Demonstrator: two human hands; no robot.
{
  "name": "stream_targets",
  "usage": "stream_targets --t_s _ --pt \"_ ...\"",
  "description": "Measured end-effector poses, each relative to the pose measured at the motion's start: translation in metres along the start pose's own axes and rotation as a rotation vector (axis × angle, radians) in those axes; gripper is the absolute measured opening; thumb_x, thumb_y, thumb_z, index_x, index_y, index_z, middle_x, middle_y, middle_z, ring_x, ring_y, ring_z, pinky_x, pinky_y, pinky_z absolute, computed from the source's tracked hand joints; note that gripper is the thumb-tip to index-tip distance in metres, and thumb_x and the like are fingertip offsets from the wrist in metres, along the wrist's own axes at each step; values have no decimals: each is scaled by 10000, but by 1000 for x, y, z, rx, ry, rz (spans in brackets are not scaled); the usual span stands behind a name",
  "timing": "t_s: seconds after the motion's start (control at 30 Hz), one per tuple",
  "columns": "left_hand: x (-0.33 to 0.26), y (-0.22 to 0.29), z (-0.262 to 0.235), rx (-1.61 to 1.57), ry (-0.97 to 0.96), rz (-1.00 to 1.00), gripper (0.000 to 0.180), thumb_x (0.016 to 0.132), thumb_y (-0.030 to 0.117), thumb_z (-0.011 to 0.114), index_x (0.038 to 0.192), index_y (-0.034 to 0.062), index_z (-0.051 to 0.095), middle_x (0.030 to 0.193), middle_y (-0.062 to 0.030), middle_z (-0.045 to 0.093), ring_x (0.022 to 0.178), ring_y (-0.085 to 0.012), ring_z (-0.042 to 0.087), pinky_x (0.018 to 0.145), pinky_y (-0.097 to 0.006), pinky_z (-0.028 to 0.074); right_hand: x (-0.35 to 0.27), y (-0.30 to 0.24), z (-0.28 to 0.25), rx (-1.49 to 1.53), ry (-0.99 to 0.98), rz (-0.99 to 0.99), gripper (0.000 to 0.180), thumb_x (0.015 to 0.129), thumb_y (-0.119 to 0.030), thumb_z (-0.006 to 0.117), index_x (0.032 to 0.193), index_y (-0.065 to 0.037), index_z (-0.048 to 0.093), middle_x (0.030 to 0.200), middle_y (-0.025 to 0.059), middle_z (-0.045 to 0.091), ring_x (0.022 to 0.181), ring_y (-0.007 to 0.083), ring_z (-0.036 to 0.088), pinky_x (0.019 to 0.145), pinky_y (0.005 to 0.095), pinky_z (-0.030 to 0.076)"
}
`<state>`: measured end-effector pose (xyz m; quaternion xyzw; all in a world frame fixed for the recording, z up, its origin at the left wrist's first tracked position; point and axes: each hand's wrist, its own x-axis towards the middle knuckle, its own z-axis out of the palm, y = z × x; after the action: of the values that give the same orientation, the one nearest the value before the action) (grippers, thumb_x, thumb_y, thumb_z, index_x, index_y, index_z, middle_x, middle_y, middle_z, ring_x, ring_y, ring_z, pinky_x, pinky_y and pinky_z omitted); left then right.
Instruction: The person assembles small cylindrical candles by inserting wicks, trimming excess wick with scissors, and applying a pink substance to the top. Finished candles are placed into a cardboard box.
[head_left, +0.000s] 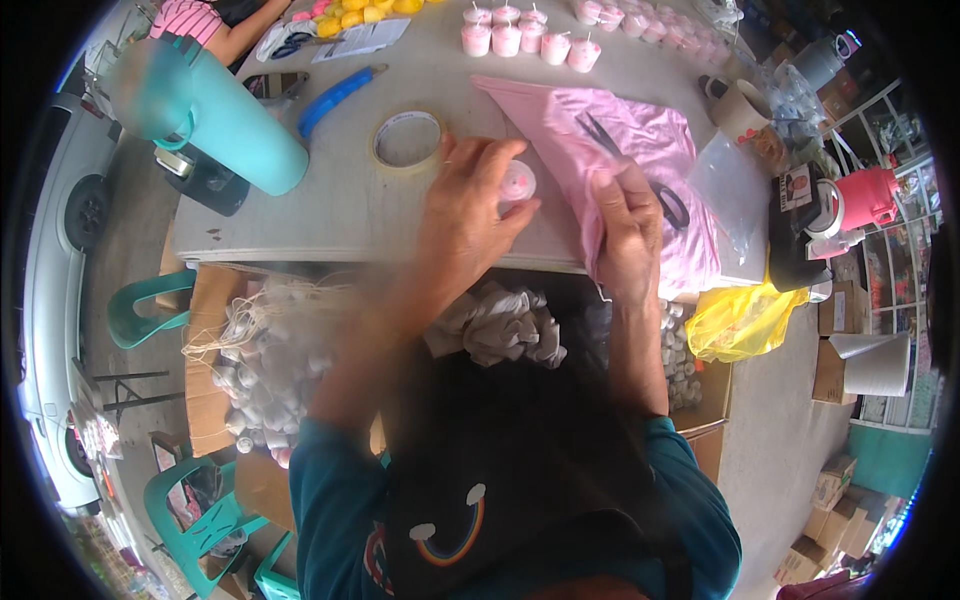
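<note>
My left hand (468, 205) curls its thumb and fingers around a small pink and white candle (519, 181) above the table's front part. To its right, my right hand (629, 222) pinches the edge of a pink cloth (655, 125) that is spread over the table. A pair of scissors (671, 206) with dark handles lies on that cloth, its blades partly behind my right fingers. Just left of the candle rests a roll of tape (381, 150). Farther back stand rows of pink candles (506, 40) with white wicks.
A large teal tumbler (250, 130) and a blue-handled cutter (338, 100) are at left. Under the table, boxes hold string and many small white pieces (265, 370). A yellow plastic bag (742, 322) hangs at right. A person in striped clothing (190, 22) is at far left.
</note>
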<state>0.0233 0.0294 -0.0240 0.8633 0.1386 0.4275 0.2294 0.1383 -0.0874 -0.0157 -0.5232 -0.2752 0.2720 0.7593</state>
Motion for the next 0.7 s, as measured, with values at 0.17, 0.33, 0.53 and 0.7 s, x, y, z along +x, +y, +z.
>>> stream_targets --t_s 0.17,0.33,0.53,0.7 --pt "-8 -9 24 -305 -196 -332 518 689 42 746 1150 26 509 996 -166 585 908 -386 597 829 -432 501 -2 11 4 -679 -135 -545 148 786 1 719 869 -1 596 1025 115 606 757 203 629 632 287 510" --pt "-6 -7 16 -147 -126 -94 451 665 -2 722 1087 66 580 1014 -153 608 948 -376 604 978 -468 447 4 24 3 -401 48 -279 110 768 -3 707 841 -2 625 855 87 660 751 147 629 664 272 503" --pt "-5 10 -15 -33 -19 30 465 685 6 749 1113 75 580 1027 -95 627 916 -285 615 840 -374 481 6 19 -5 -71 105 -74 67 834 -47 693 845 -15 635 812 21 641 718 61 559 642 208 442" --pt "-2 4 -20 -43 -18 18 449 675 9 762 1076 61 568 983 -95 613 921 -272 604 817 -363 487 8 11 -9 219 86 -33 73 858 -50 690 871 -16 626 813 7 635 701 48 539 639 192 424"
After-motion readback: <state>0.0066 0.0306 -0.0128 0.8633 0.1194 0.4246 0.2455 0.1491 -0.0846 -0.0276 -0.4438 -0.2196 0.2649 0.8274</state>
